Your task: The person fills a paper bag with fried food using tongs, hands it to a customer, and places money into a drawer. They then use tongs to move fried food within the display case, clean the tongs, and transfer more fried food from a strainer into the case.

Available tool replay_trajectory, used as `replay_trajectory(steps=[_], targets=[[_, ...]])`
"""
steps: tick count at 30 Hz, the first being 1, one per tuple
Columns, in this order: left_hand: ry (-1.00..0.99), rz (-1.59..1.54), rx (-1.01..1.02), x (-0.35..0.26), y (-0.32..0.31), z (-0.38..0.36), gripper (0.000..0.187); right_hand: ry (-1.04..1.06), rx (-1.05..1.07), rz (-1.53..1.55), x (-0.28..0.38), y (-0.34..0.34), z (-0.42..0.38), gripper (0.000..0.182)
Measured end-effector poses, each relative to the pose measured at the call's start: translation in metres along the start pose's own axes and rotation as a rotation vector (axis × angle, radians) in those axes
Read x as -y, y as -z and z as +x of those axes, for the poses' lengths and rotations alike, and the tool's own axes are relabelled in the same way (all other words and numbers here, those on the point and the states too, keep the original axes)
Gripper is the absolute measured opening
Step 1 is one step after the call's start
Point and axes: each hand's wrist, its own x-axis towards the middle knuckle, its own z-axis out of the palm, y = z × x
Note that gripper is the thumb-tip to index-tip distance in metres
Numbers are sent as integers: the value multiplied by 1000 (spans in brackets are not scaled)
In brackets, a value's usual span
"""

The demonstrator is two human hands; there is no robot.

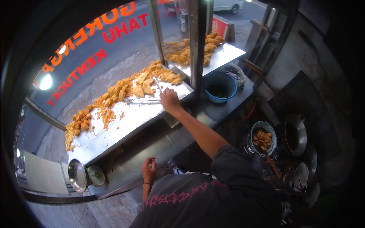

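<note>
My right hand (pixel 169 100) reaches out over a metal display tray (pixel 114 129) and grips a pair of metal tongs (pixel 157 85). The tongs' tips lie among golden fried pieces (pixel 140 85) heaped along the tray's far side. More fried pieces (pixel 78 123) sit at the tray's left end. My left hand (pixel 148 170) hangs low by the edge of the lower counter (pixel 152 142), fingers curled; whether it holds anything is unclear. A thin band circles its wrist.
A second tray of fried food (pixel 190 49) stands behind a metal post (pixel 197 41). A blue bowl (pixel 219 86) sits right of it. A weighing scale (pixel 85 175) stands at the lower left. At the right are a strainer of fried pieces (pixel 262 138) and a wok (pixel 296 133).
</note>
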Motion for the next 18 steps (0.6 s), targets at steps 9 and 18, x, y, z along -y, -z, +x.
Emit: replay_trajectory(steps=[9,18], targets=[[-250,106,-73,-49,4,28,45,41,-248,396,18,109,-1,13],[-760,336,0,-238,-3,52,109,165,35,246,62,296,-115,21]])
